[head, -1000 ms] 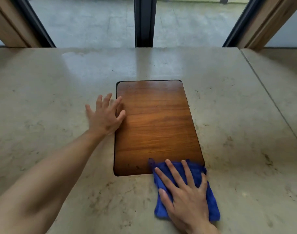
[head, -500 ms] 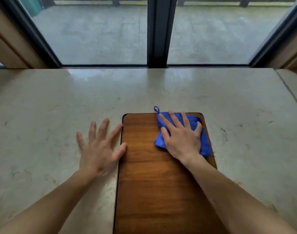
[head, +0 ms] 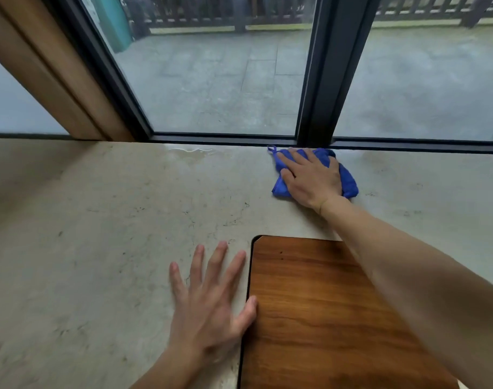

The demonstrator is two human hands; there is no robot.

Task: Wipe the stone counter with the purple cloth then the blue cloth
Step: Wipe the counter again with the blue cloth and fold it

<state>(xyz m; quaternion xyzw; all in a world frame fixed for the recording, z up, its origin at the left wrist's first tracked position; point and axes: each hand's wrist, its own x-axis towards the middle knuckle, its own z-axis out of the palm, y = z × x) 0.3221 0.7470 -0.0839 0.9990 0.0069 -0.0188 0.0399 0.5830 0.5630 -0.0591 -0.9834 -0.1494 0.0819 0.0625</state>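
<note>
The blue cloth (head: 349, 181) lies crumpled on the pale stone counter (head: 99, 220), right against the dark window frame at the far edge. My right hand (head: 310, 178) presses flat on the cloth with fingers stretched out, arm reaching forward over the counter. My left hand (head: 209, 301) rests flat on the stone with fingers spread, its thumb touching the left edge of the wooden inset panel (head: 318, 313). No purple cloth is in view.
The dark window frame (head: 318, 80) and its sill run along the counter's far edge. A wooden post (head: 57, 74) stands at the back left. A wet patch (head: 189, 151) shines on the stone near the sill.
My right hand has pushed the blue cloth away from me, from the near end of the wooden panel, across it, to the stone by the window. My left hand stays beside the panel.
</note>
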